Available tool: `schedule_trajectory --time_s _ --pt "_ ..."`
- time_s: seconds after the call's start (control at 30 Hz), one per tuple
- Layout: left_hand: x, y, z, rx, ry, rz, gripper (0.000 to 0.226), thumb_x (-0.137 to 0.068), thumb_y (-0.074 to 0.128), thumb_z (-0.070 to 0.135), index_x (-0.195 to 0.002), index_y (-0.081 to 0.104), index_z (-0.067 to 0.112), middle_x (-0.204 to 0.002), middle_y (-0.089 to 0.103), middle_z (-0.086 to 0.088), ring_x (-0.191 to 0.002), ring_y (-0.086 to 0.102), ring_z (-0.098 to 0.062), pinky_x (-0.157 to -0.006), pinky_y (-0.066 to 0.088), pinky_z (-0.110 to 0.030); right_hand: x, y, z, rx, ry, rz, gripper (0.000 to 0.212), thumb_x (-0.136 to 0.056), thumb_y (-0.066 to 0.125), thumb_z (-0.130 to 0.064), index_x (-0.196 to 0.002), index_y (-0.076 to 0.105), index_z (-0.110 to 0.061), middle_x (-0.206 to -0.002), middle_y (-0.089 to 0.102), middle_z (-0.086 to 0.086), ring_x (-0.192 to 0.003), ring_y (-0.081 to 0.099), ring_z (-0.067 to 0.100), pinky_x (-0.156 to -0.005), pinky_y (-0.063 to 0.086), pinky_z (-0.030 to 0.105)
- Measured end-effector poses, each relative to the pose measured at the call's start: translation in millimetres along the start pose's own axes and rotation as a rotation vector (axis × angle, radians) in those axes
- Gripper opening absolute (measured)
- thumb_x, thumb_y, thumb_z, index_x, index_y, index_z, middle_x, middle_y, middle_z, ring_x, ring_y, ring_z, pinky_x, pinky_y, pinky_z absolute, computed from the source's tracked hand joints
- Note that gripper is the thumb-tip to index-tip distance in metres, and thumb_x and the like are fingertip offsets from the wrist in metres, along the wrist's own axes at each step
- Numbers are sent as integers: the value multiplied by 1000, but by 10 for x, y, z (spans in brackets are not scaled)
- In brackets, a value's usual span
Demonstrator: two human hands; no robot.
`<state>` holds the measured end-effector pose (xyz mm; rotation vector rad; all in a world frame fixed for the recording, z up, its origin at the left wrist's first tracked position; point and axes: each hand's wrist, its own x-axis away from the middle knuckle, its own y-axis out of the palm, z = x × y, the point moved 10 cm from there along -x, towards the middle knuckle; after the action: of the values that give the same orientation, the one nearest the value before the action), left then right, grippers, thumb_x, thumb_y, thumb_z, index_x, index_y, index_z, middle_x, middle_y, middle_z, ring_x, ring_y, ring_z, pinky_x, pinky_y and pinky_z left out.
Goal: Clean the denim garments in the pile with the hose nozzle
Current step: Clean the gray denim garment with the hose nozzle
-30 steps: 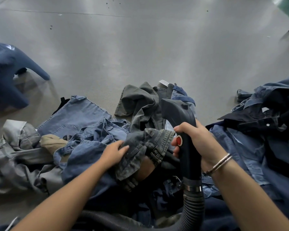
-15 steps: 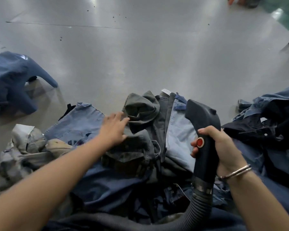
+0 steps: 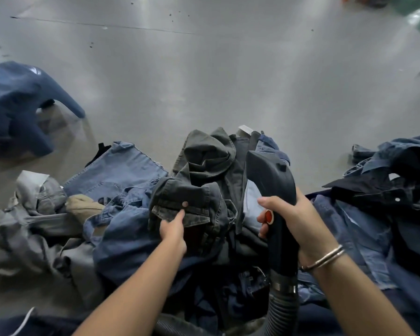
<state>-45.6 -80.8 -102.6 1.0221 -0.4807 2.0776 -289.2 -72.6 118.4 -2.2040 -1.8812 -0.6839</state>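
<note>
Whereas half a second before the left hand (image 3: 174, 230) had lain flat and open on top of the heap, it had now pulled back toward the person and pinched the hem of a dark grey denim garment (image 3: 188, 202), thumb on top and a fingertip poking through near a button, lifting that edge slightly off the pile (image 3: 136, 238). The right hand (image 3: 294, 219) had swung left with the hose nozzle (image 3: 272, 180) and held it wrapped tight around the black handle, thumb near the red button (image 3: 269, 216), the nozzle head pointing away over the grey clothes. By my judgement this meant one garment had been singled out and tensioned for the next pass, though whether the nozzle mouth touched cloth could not be told, since it faced away. The ribbed hose (image 3: 283, 309) ran down from the handle behind the heap. Around lay light blue jeans (image 3: 117, 170), a pale grey garment (image 3: 34, 229) at the left, an olive-grey bundle (image 3: 209, 151) beyond the gripped piece, a second dark denim heap (image 3: 386, 190) at the right, and a navy piece (image 3: 15, 103) well apart on the grey floor (image 3: 216, 81). Tangled layers over and beside the pinched garment looked likely to drag along with it, and the hose near the person's arms could snag on them.
</note>
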Motion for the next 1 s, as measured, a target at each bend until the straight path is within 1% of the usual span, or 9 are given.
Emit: schedule_trajectory --time_s 0.1,0.27,0.37,0.47,0.6,0.73,0.83,0.9,1.0 --pt "197 189 235 32 124 -235 12 -89 63 12 -100 61 14 -111 67 -13 -95 65 -24 -86 53 -42 0 58 -81 20 -71 -25 27 -81 66 3 -100 53 -11 -50 55 1 -45 52 15 -41 47 27" --pt "915 347 630 329 113 -604 33 -85 47 -12 -92 66 13 -82 73 -6 -76 71 -15 -65 59 -29 65 226 -304 47 -213 -86 33 -80 67 7 -101 57 -15 -58 59 -8 -55 56 14 -47 51 27" --pt "1463 461 1001 329 38 -803 26 -72 48 -1 -68 72 7 -68 70 -9 -63 69 -18 -61 58 -27 134 345 -425 51 -288 -123 38 -79 68 7 -109 56 -12 -64 60 -4 -58 57 17 -51 53 28" --pt "1832 467 1273 146 71 -923 27 -74 51 12 -72 76 3 -74 72 -11 -66 70 -21 -62 58 -27 221 447 -544 58 -339 -163 40 -80 69 6 -113 55 -11 -69 60 0 -59 57 18 -55 54 29" --pt "1894 414 1152 38 65 -845 36 -81 55 31 -94 75 4 -95 74 -14 -82 72 -24 -69 60 -35 238 530 -550 50 -311 -166 43 -79 68 7 -113 54 -16 -77 55 7 -55 56 15 -53 55 27" --pt "1707 441 1176 -23 147 -687 50 -90 51 43 -120 62 5 -107 70 -19 -92 70 -29 -72 59 -39 257 549 -378 55 -207 -238 46 -70 82 -7 -107 54 -13 -65 56 8 -49 56 17 -47 52 29" --pt "1605 427 1370 30 226 -658 65 -75 59 48 -122 59 4 -110 67 -23 -91 68 -31 -77 58 -43 282 464 -291 15 -135 -247 43 -64 77 -17 -103 58 -17 -61 59 6 -48 56 17 -46 50 30" --pt "1561 447 1483 39 256 -680 68 -72 59 52 -119 59 2 -103 67 -25 -85 67 -32 -73 58 -45 276 403 -255 13 -105 -250 45 -60 79 -19 -99 57 -16 -57 58 7 -46 56 18 -45 49 31" --pt "1506 511 1574 12 285 -684 67 -75 57 56 -113 62 1 -99 67 -24 -82 66 -35 -70 58 -48 308 390 -197 33 -48 -311 70 -38 93 -30 -91 53 -9 -55 57 15 -40 53 25 -43 48 32"
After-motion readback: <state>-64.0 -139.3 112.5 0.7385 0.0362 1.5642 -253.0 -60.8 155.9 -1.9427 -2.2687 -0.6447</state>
